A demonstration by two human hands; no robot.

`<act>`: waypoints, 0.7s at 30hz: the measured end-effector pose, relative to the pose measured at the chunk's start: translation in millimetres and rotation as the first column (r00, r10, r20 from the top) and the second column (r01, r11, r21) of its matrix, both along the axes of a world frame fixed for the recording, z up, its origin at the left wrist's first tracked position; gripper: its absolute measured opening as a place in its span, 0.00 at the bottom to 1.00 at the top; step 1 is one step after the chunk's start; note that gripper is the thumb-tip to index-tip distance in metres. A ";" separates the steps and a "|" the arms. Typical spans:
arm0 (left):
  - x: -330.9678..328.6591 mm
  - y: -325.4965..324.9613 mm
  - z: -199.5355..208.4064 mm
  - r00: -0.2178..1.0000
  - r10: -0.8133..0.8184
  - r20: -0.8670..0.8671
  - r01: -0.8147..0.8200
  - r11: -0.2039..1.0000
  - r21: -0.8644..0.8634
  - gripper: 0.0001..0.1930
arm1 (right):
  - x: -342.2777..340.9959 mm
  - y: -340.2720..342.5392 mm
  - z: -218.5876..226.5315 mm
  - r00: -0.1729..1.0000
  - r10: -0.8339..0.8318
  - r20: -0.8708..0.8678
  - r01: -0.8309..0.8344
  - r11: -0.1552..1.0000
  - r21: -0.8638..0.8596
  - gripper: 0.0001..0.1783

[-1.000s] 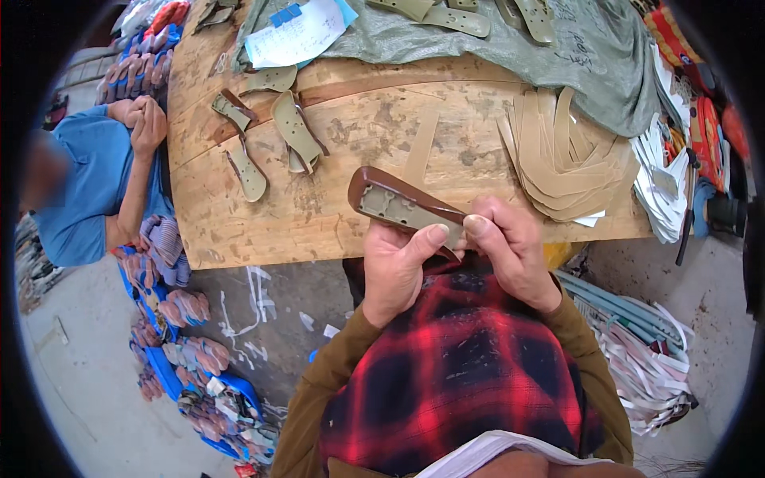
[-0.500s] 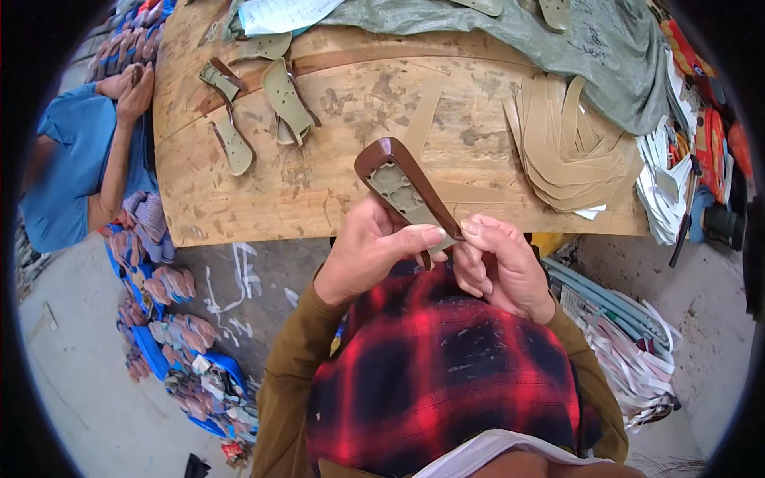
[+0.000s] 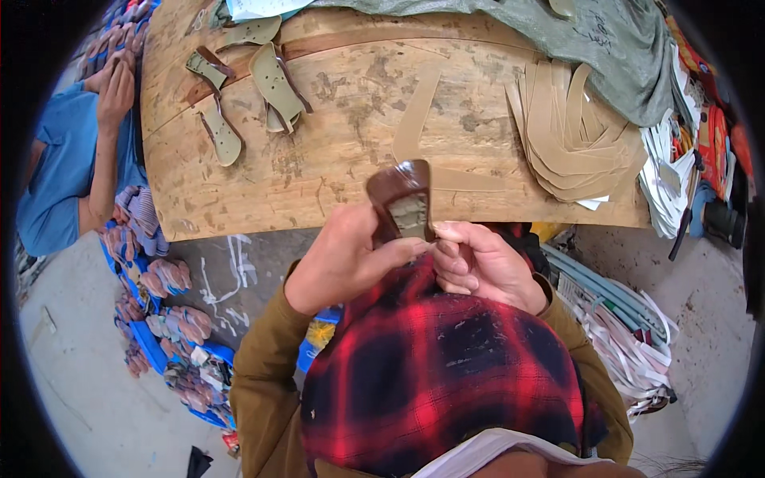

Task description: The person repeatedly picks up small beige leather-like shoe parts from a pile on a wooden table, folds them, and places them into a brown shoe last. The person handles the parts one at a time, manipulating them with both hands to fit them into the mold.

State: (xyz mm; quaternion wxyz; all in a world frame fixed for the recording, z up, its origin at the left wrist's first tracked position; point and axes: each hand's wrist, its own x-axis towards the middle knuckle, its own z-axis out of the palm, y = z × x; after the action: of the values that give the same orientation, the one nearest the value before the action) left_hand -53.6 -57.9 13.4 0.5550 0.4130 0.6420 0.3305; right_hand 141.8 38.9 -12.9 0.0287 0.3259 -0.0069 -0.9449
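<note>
Above the near table edge, my left hand is wrapped around a shoe insole piece with glossy brown edging and a grey-beige hollow underside. Its broad end points up and away from me, and my left thumb presses across the narrower part. My right hand is closed at the right side of that piece, thumb and forefinger pinching its brown edge; the other fingers are curled. The lower end is hidden by my hands. On the table at the far left lie several similar insole pieces, olive-beige with brown edges.
A curved tan strip lies on the wooden table, with a stack of such strips to the right. Green sacking covers the far right. A person in blue sits at left. White strips hang at lower right.
The insole piece has been tilted and turned more upright, so its underside looks foreshortened. My left hand has shifted slightly left; my right hand still pinches the edge.
</note>
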 end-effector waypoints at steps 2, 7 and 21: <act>-1.1 5.6 4.8 0.886 0.207 0.416 -0.116 0.965 -0.234 0.11 | 0.0 -0.5 1.5 0.999 -0.024 -0.036 0.026 0.999 0.043 0.20; 21.1 1.8 -21.2 0.642 0.529 0.555 -0.402 0.848 -0.344 0.13 | 5.1 20.3 -9.8 0.980 0.113 0.167 -0.201 0.503 0.840 0.11; 23.6 6.7 -21.1 0.792 0.489 0.365 -0.457 0.872 -0.177 0.11 | -9.3 25.8 -7.8 0.973 0.079 0.215 -0.061 -0.816 0.575 0.09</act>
State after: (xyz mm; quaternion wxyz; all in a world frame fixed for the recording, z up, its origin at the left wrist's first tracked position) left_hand -30.1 -51.3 -7.7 0.5894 0.1410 0.6105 0.5099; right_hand 132.5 64.7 -20.7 -0.1907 0.1225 0.9293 -0.2915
